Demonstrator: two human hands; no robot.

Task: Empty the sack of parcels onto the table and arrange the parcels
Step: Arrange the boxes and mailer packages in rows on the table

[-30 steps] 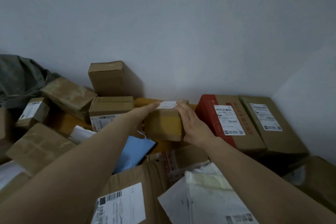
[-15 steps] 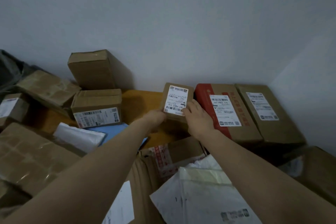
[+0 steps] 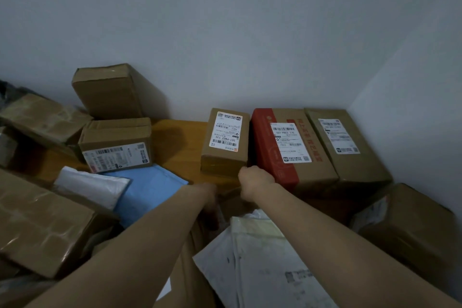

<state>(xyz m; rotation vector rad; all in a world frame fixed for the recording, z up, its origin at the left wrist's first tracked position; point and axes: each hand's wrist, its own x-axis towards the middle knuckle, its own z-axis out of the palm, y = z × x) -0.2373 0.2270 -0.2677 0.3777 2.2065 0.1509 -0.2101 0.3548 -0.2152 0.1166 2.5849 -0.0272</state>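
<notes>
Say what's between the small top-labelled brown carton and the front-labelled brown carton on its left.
Only bare orange wooden tabletop separates top-labelled brown carton from front-labelled brown carton; head view.

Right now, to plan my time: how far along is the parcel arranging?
Done: a small brown cardboard box, a red-and-brown carton and a large brown carton lie label-up in a row by the wall. In hand: nothing visible; the right hand is curled near the small box, the left hand reaches down. Left: the blue padded mailer, white bags and brown boxes lie jumbled.
</notes>
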